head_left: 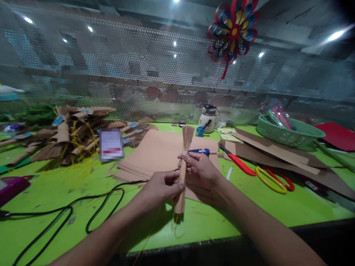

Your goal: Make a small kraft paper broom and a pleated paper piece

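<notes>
Both my hands grip a rolled brown paper piece (181, 177) whose pleated top (188, 133) fans out a little. My left hand (163, 186) has its thumb and fingers closed on the lower roll. Higher up, my right hand (200, 166) pinches the roll just under the pleats. Yellow thread (177, 229) dangles from the bottom end. Beneath and behind the hands lies a stack of brown paper sheets (146, 151). A blue tool (202, 152), partly hidden by my right hand, rests on the sheets.
Finished-looking pleated paper pieces (74, 133) pile up at left. A black cord (69, 207) loops over the green table (111, 236). Right stand a red-handled cutter (241, 164), scissors (271, 181), brown paper strips (280, 151) and a green basket (288, 131). A jar (208, 118) stands behind.
</notes>
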Available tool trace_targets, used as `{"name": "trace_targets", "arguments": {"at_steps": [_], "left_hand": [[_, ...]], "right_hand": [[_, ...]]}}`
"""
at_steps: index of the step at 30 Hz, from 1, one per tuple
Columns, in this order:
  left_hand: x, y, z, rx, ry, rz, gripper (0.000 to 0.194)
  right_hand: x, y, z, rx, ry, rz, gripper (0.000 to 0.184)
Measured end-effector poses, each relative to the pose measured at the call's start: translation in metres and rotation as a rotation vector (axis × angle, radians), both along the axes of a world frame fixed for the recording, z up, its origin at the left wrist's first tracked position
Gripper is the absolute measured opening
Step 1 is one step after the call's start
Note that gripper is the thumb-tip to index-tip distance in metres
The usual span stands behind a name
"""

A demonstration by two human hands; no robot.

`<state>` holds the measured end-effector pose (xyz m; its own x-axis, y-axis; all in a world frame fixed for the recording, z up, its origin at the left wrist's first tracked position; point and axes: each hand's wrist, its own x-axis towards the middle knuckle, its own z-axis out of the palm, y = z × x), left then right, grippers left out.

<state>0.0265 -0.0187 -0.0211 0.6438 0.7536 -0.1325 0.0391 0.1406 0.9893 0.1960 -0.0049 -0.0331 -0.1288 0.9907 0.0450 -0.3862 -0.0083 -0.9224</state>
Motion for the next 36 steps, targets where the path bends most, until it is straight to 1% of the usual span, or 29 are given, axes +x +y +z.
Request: {"name": "trace_targets", "arguments": {"at_steps": [4, 7, 9, 11, 14, 16, 18, 21, 24, 26, 30, 33, 36], "left_hand": [[0.0, 0.0, 0.003, 0.025, 0.076, 0.021, 0.028], [-0.001, 0.002, 0.006, -0.018, 0.097, 0.026, 0.027], [-0.003, 0.004, 0.008, -0.051, 0.105, 0.053, 0.029], [-0.005, 0.008, 0.008, -0.068, 0.098, 0.088, 0.03], [-0.011, 0.014, 0.008, -0.075, 0.061, 0.14, 0.028], [-0.013, 0.017, 0.008, -0.087, 0.051, 0.188, 0.028], [-0.015, 0.019, 0.008, -0.114, 0.044, 0.225, 0.031], [-0.016, 0.022, 0.008, -0.158, 0.014, 0.244, 0.037], [-0.016, 0.024, 0.009, -0.162, 0.001, 0.269, 0.041], [-0.017, 0.026, 0.009, -0.157, -0.003, 0.295, 0.043], [-0.019, 0.029, 0.008, -0.169, -0.029, 0.366, 0.051], [-0.021, 0.032, 0.006, -0.188, -0.043, 0.402, 0.054], [-0.023, 0.036, 0.005, -0.195, -0.05, 0.412, 0.054]], "right_hand": [[-0.002, 0.002, -0.002, -0.018, -0.016, 0.009, 0.031], [-0.004, 0.002, -0.003, -0.029, -0.034, 0.003, 0.035], [-0.005, 0.0, -0.001, -0.022, -0.093, -0.013, 0.039], [-0.003, -0.004, 0.007, 0.002, -0.209, -0.07, 0.045], [0.013, -0.012, 0.024, 0.085, -0.413, -0.215, 0.044], [0.033, -0.016, 0.034, 0.125, -0.504, -0.287, 0.041], [0.056, -0.016, 0.038, 0.129, -0.591, -0.336, 0.039], [0.09, -0.011, 0.031, 0.048, -0.775, -0.41, 0.033], [0.107, -0.005, 0.015, -0.042, -0.862, -0.419, 0.03], [0.106, 0.0, 0.005, -0.09, -0.889, -0.385, 0.03], [0.091, 0.012, -0.006, -0.146, -0.884, -0.344, 0.023], [0.083, 0.019, -0.01, -0.192, -0.799, -0.302, 0.018], [0.085, 0.02, -0.01, -0.228, -0.675, -0.253, 0.018]]}}
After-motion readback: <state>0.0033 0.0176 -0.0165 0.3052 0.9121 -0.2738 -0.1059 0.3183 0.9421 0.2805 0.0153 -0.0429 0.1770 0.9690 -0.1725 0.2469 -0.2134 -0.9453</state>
